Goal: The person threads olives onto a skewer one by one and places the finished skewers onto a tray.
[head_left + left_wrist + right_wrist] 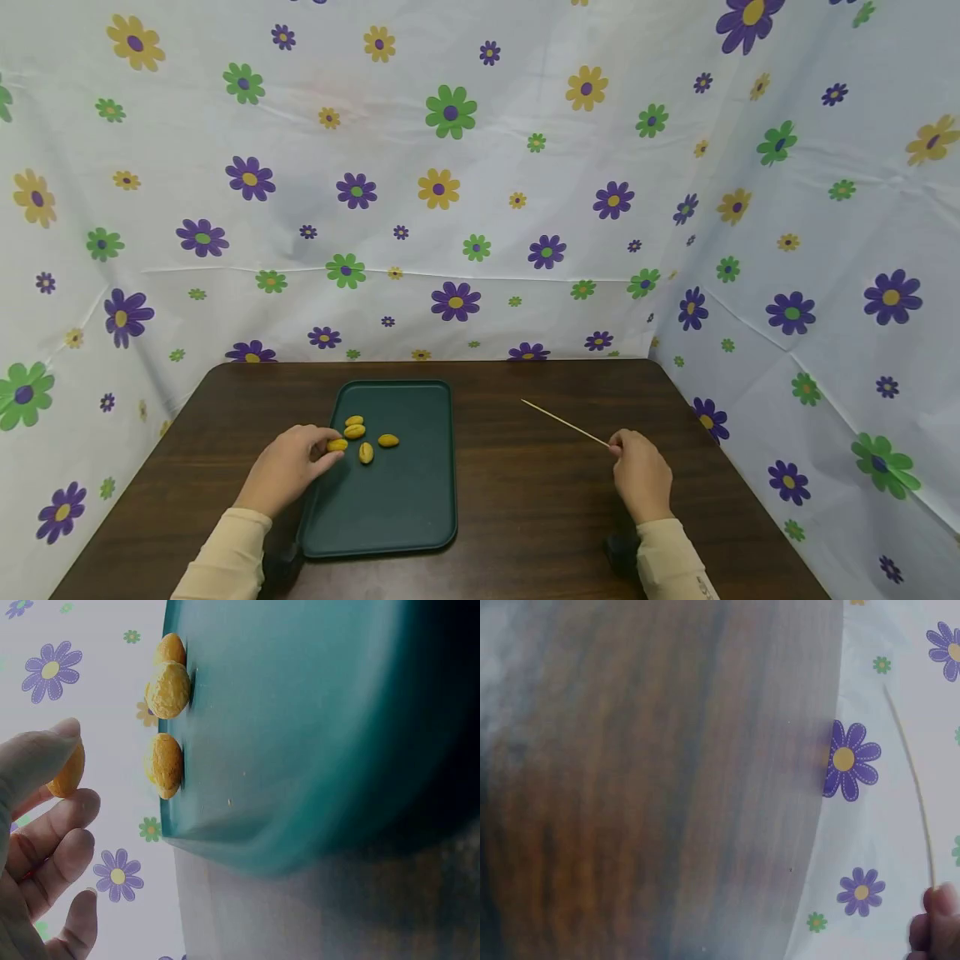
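Observation:
Between thumb and fingertips, my left hand (288, 467) pinches a yellow oval fruit (337, 445) above the left side of a dark green tray (397, 517). In the left wrist view the same fruit (70, 772) sits between the thumb and index finger, raised off the tray. Several more wrinkled yellow fruits lie on the tray, among them one lone fruit (388, 440) and another (366, 453) closest to the hand. To the right of the tray, my right hand (645, 479) holds a thin bamboo skewer (564, 422) by one end, its free end pointing left and away.
The tray rests on a dark brown wooden table (525, 500). A white cloth with printed flowers (487, 233) hangs behind the table and along both sides.

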A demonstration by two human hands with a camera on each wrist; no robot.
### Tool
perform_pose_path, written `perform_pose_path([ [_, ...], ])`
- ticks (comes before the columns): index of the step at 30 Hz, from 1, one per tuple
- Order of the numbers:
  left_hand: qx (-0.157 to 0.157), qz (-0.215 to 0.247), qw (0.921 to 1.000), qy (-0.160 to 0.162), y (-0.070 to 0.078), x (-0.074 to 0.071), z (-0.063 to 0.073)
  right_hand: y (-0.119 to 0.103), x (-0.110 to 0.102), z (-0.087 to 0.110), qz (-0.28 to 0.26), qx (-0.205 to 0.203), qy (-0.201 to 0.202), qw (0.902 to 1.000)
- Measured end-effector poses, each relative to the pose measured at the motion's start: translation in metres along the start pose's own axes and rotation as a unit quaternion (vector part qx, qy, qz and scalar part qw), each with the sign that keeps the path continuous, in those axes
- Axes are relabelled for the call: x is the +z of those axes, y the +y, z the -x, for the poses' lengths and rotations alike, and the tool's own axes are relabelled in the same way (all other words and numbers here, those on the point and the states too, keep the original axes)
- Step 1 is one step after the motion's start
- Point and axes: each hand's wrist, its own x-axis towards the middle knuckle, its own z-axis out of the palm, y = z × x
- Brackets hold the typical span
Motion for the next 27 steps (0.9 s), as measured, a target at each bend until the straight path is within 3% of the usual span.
perform_pose_path([
  [9,0.015,0.032,0.9992,0.018,0.001,-0.002,-0.003,-0.004,0.005,-0.006,-0.022,-0.056,0.098,0.9933],
  [27,0.028,0.042,0.9983,0.028,0.006,0.0,-0.006,-0.021,0.005,-0.013,-0.066,-0.092,0.099,0.9887],
])
